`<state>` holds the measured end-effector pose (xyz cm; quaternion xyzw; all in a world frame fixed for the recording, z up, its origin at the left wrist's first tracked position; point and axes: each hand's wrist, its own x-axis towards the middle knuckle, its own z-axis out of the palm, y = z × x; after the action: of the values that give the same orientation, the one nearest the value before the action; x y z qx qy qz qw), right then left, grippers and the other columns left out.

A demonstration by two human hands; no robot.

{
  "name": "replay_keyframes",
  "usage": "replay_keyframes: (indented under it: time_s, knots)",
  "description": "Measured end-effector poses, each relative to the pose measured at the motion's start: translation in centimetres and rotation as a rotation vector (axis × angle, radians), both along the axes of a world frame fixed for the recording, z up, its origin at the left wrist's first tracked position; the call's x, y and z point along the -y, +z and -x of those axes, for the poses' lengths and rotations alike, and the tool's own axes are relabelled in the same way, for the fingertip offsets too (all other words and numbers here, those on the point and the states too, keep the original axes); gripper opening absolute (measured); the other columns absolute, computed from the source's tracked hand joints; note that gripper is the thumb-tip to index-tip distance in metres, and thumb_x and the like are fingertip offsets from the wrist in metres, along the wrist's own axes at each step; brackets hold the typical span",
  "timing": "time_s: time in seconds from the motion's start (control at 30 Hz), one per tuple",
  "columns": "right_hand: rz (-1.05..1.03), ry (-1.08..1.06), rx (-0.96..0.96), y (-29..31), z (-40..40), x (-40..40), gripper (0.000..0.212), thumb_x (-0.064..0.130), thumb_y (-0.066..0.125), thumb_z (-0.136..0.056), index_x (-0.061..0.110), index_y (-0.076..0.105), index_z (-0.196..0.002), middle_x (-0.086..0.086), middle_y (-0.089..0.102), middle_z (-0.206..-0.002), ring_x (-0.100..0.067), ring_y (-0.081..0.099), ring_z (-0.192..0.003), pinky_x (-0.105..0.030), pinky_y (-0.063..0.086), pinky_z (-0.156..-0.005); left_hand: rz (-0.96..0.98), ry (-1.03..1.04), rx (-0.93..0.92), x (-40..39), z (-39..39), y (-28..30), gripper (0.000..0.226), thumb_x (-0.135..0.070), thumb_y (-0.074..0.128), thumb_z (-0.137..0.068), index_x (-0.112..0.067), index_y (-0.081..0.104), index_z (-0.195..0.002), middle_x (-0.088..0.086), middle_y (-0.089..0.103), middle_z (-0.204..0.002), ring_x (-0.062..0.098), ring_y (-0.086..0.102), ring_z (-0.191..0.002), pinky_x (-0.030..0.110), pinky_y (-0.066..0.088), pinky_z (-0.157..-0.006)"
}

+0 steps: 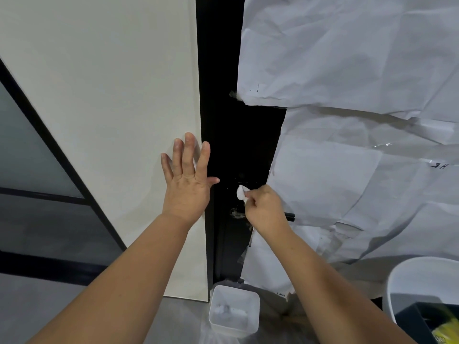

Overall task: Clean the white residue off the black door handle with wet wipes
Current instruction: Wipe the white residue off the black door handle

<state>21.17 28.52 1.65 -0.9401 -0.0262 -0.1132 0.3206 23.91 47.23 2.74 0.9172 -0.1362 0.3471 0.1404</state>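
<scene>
The small white tub (233,311) sits lowest. Right hand (264,207) pinches the wet wipe (242,193); the door handle (289,216) runs sideways just below. Left hand (187,180) rests flat, fingers spread.

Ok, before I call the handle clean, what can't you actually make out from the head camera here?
- Black door handle: mostly hidden behind the right hand; only its tip shows.
- Residue left: black hardware against the black door, too dark to judge.
- Wet wipe: bunched in the fingers, its dirty side unseen.
- White tub on the floor: contents blurred.
- Round white bin: cut off by the right and bottom edges.
</scene>
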Motion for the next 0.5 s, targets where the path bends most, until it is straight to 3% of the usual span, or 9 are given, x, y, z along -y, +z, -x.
replay_keyframes:
  time_s: [0.1, 0.17, 0.23, 0.3, 0.33, 0.4, 0.5]
  knots:
    - [-0.120, -0.007, 0.197, -0.1, 2.3, -0.3, 0.029, -0.004, 0.048, -0.085, 0.012, 0.064, -0.105, 0.002, 0.046, -0.099, -0.003, 0.050, -0.079, -0.006, 0.038, -0.069, 0.010, 0.003, 0.000, 0.1, 0.1, 0.1, 0.095, -0.027, 0.058, -0.095, -0.025, -0.019, -0.151, 0.005, -0.035, -0.154, 0.033, -0.022, -0.145, 0.064, -0.004, -0.114]
    - [-0.204, 0.013, 0.245, -1.6, 4.5, -0.9, 0.029, -0.003, 0.049, -0.084, 0.019, 0.061, -0.097, 0.005, 0.049, -0.094, -0.002, 0.051, -0.080, -0.007, 0.038, -0.068, 0.026, 0.005, 0.017, 0.3, 0.1, 0.0, 0.097, -0.026, 0.060, -0.094, -0.025, -0.019, -0.151, 0.004, -0.034, -0.154, 0.033, -0.021, -0.145, 0.064, -0.005, -0.114]
    - [-0.306, 0.008, 0.164, -4.5, 5.9, -1.4, 0.033, -0.003, 0.050, -0.085, 0.028, 0.061, -0.087, 0.007, 0.053, -0.088, -0.007, 0.055, -0.076, -0.017, 0.047, -0.067, 0.026, 0.013, 0.040, 0.4, 0.1, 0.0, 0.098, -0.026, 0.061, -0.093, -0.025, -0.018, -0.151, 0.004, -0.032, -0.155, 0.034, -0.018, -0.146, 0.065, -0.003, -0.114]
    - [-0.401, -0.067, 0.087, -7.9, 6.0, -1.4, 0.040, -0.003, 0.052, -0.087, 0.035, 0.064, -0.079, 0.005, 0.055, -0.088, -0.013, 0.058, -0.071, -0.037, 0.055, -0.067, 0.025, 0.012, 0.053, 0.3, 0.0, -0.1, 0.097, -0.027, 0.060, -0.093, -0.025, -0.017, -0.151, 0.004, -0.029, -0.157, 0.035, -0.015, -0.146, 0.065, -0.001, -0.114]
    - [-0.438, -0.112, 0.079, -9.1, 5.8, -1.2, 0.045, -0.004, 0.052, -0.088, 0.038, 0.066, -0.080, 0.003, 0.055, -0.092, -0.013, 0.058, -0.072, -0.037, 0.055, -0.068, 0.024, 0.011, 0.057, 0.3, 0.0, -0.1, 0.095, -0.028, 0.059, -0.093, -0.025, -0.017, -0.152, 0.005, -0.027, -0.158, 0.036, -0.014, -0.146, 0.065, -0.001, -0.114]
    - [-0.404, -0.134, 0.206, -10.6, 5.4, -1.2, 0.051, -0.007, 0.050, -0.089, 0.039, 0.066, -0.104, 0.002, 0.052, -0.107, -0.008, 0.057, -0.088, -0.023, 0.051, -0.080, 0.032, 0.012, 0.067, 0.4, 0.0, -0.4, 0.092, -0.029, 0.056, -0.093, -0.024, -0.014, -0.152, 0.011, -0.017, -0.160, 0.038, -0.011, -0.147, 0.065, 0.001, -0.114]
    - [-0.248, -0.048, 0.448, -12.1, 3.4, -1.5, 0.053, -0.010, 0.047, -0.084, 0.004, 0.047, -0.135, -0.005, 0.041, -0.124, -0.003, 0.040, -0.123, -0.012, 0.034, -0.102, 0.056, 0.001, 0.099, 0.7, 0.0, -0.7, 0.089, -0.026, 0.055, -0.093, -0.024, -0.011, -0.153, 0.018, -0.007, -0.159, 0.040, -0.008, -0.147, 0.066, 0.003, -0.114]
